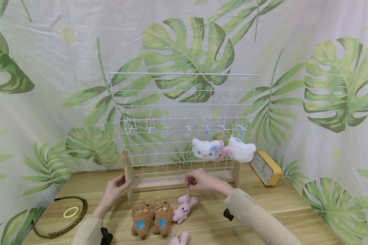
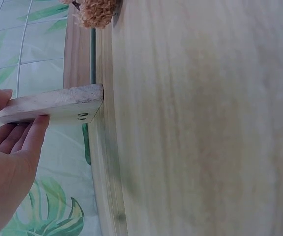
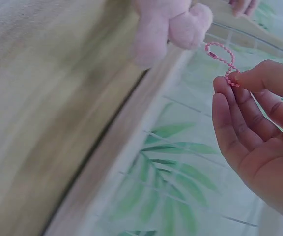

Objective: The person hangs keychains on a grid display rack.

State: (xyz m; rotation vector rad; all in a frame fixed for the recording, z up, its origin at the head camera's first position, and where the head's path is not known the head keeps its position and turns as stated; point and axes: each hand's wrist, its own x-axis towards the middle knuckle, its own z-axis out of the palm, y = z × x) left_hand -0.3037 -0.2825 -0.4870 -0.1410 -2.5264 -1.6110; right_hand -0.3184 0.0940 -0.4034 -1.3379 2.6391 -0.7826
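By its pink bead chain (image 3: 231, 61), a pink rabbit plush keychain (image 1: 184, 210) hangs from my right hand (image 1: 202, 181), pinched between thumb and fingertips in front of the wire grid rack (image 1: 153, 156). My left hand (image 1: 112, 190) grips the rack's wooden side post (image 2: 58, 102), thumb on one face and fingers on the other. Several white hooks line the grid's middle. At the right, a white cat plush (image 1: 203, 149) and a white plush turned backward (image 1: 241, 151) hang there, with a pink plush (image 1: 222, 150) partly hidden between them.
Two brown bear plushes (image 1: 143, 217) lie on the wooden table (image 1: 214, 217) before the rack. Another pink rabbit (image 1: 179, 239) is cut off at the bottom edge. A braided headband (image 1: 82, 216) and a yellow ring (image 1: 71, 212) lie left; a yellow clock (image 1: 266, 168) stands right.
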